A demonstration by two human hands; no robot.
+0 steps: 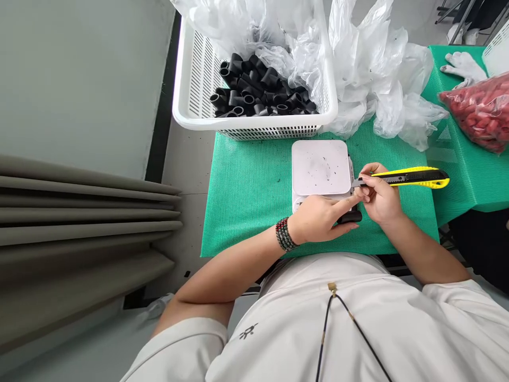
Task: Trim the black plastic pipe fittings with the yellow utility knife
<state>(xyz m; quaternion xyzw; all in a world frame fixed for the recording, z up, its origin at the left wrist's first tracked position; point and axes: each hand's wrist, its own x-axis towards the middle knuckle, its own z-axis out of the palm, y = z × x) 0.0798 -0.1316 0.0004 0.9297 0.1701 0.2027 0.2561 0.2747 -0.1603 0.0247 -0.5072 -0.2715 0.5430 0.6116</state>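
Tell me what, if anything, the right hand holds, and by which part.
The right hand holds a yellow utility knife by its front, near the blade.

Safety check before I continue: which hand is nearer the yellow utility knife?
Right. The right hand holds the yellow utility knife near its blade; the left hand is to its left, reaching toward the right hand.

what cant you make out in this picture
All in the head view:
- White scale's front panel: mostly covered by the left hand.
- Black piece by that hand: its near end, hidden by the hand.
- Yellow utility knife: part of its front end, behind the right hand's fingers.
- Bag of red pieces: cut off by the right edge.
- Markings on the scale's panel: too small.
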